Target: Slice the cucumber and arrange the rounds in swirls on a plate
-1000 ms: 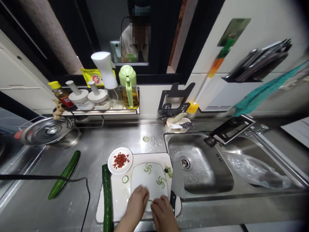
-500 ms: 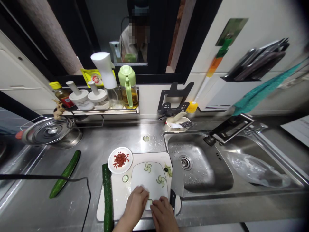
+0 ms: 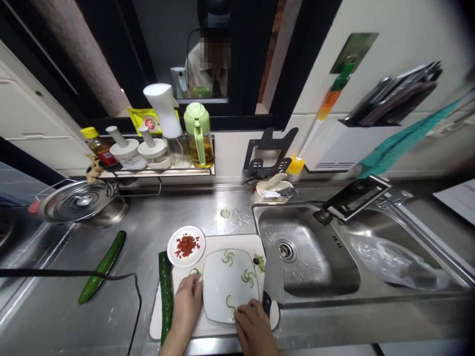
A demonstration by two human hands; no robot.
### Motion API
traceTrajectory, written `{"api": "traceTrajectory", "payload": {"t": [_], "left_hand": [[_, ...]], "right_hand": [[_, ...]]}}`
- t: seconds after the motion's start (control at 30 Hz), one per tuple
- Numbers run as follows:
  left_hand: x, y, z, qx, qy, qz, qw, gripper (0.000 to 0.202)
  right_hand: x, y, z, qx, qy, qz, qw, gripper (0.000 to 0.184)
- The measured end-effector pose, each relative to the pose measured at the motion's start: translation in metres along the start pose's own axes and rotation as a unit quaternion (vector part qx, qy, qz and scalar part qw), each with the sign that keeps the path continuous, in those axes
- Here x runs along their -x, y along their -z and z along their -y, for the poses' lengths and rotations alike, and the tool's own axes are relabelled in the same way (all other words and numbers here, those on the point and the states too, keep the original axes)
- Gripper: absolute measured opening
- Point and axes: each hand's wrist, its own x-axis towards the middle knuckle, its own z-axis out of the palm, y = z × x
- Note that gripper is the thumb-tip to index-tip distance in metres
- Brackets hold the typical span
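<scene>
A white square plate point(image 3: 228, 289) lies on a white cutting board point(image 3: 185, 324), with three pinwheel-shaped cucumber pieces on it. My left hand point(image 3: 187, 299) rests on the board left of the plate, its fingertips pinched on a cucumber slice point(image 3: 193, 272). My right hand point(image 3: 251, 324) sits at the plate's near right corner, fingers curled beside the nearest cucumber piece point(image 3: 230, 302). A whole cucumber point(image 3: 165, 294) lies along the board's left edge. A small round dish of red berries point(image 3: 185, 245) stands at the board's far left corner.
A cleaver point(image 3: 272, 277) lies between board and sink point(image 3: 308, 247). A second cucumber point(image 3: 103, 266) and a black cable point(image 3: 74, 273) lie to the left. A pot with a lid point(image 3: 79, 202) and a rack of bottles point(image 3: 156, 148) stand behind.
My left hand left the plate's near edge and moved up and left to the loose cucumber slice on the board. A third cucumber piece now shows on the plate.
</scene>
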Motion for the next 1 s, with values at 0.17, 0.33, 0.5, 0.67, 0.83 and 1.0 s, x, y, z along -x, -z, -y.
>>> {"api": "traceTrajectory", "payload": {"t": [0.17, 0.33, 0.5, 0.67, 0.83, 1.0], "left_hand": [[-0.014, 0.007, 0.016, -0.039, 0.048, -0.029, 0.998, 0.030], [-0.016, 0.003, 0.019, -0.055, 0.048, -0.023, 0.997, 0.030], [-0.014, 0.005, 0.017, -0.068, 0.048, -0.013, 0.996, 0.029], [-0.012, 0.010, 0.010, -0.127, 0.066, 0.010, 0.990, 0.029], [-0.011, 0.012, 0.006, -0.157, 0.072, 0.025, 0.985, 0.030], [-0.010, 0.012, 0.003, -0.169, 0.081, 0.028, 0.982, 0.031]], "right_hand": [[-0.003, 0.002, 0.003, 0.012, 0.008, 0.002, 1.000, 0.023], [-0.004, 0.007, 0.006, 0.005, -0.016, -0.004, 1.000, 0.024], [-0.003, 0.010, 0.004, 0.007, -0.036, -0.006, 0.999, 0.025], [-0.002, 0.003, -0.002, 0.014, -0.036, -0.017, 0.999, 0.024], [0.000, -0.011, -0.007, 0.001, -0.050, -0.046, 0.998, 0.025], [-0.003, -0.003, -0.002, -0.017, -0.054, -0.018, 0.998, 0.025]]}}
